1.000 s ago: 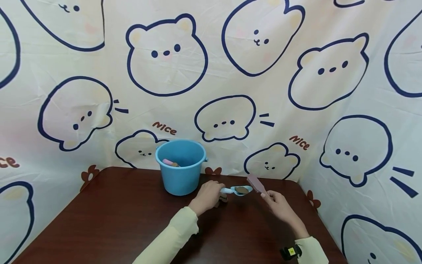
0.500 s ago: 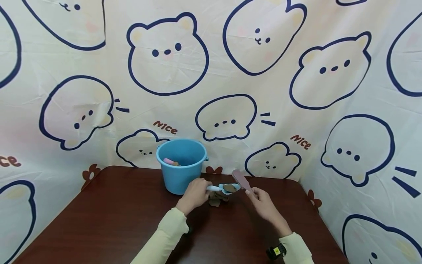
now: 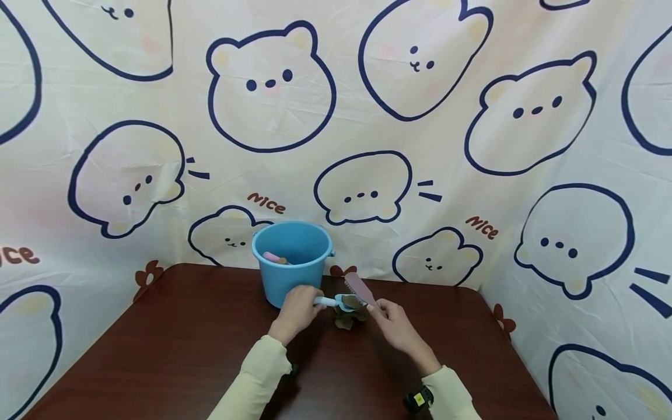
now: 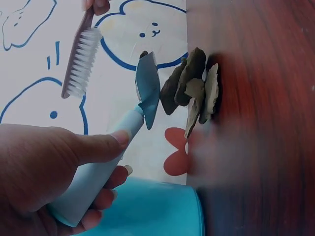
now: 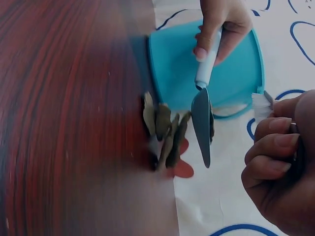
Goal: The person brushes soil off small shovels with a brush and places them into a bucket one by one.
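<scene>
My left hand [image 3: 295,310] grips the pale handle of a small light-blue toy shovel [image 4: 147,84], thumb along the handle. A brown, leaf-like flake [image 3: 353,301] lies on its blade. Just beneath the shovel, a small heap of dry brown flakes [image 4: 193,87] lies on the table. My right hand [image 3: 397,328] holds a mauve brush [image 3: 358,286] by its handle, its head raised and tilted over the shovel's far side. White bristles [image 4: 86,61] face the shovel in the left wrist view. Most of the brush is out of the right wrist view.
A blue bucket [image 3: 290,284] stands upright at the back, close to my left hand. Inside it show a pink item [image 3: 271,256] and something tan. The dark wooden table [image 3: 173,344] ends at a cartoon-printed cloth [image 3: 367,134] behind and on both sides.
Both hands have moved left, the shovel and brush with them, toward the bucket. The heap of flakes, mostly hidden by my left hand earlier, now shows beneath the shovel.
</scene>
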The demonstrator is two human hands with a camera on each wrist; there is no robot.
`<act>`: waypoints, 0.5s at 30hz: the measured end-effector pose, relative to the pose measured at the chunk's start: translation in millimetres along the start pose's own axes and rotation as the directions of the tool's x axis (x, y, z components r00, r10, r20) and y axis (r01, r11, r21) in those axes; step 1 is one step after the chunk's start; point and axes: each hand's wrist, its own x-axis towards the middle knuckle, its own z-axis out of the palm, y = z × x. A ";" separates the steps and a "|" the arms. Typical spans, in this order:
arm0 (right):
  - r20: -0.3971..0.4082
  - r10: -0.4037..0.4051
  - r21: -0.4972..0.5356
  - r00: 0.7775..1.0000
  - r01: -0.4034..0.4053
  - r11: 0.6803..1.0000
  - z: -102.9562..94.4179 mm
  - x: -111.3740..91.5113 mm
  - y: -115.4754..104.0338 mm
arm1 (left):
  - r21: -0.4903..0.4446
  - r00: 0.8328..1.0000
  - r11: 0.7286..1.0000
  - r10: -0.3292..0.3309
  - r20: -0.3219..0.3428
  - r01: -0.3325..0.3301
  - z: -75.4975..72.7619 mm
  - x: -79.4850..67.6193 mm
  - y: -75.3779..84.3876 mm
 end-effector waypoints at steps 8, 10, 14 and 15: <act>0.025 -0.030 0.033 0.999 0.029 0.999 16.8 6.2 -8.8 | 0.043 0.999 0.999 0.018 -0.046 -0.016 -3.0 -4.9 -6.8; 0.019 -0.028 0.051 0.999 0.027 0.998 20.5 7.6 -10.3 | 0.051 0.999 0.999 0.019 -0.048 -0.016 -3.8 -5.9 -7.5; -0.003 -0.018 0.072 1.000 0.018 0.997 26.3 10.6 -14.6 | 0.072 0.998 0.997 0.027 -0.053 -0.023 -4.6 -6.7 -8.0; -0.006 -0.016 0.075 1.000 0.017 0.997 27.5 11.4 -15.7 | 0.076 0.998 0.997 0.031 -0.052 -0.027 -4.7 -6.8 -7.9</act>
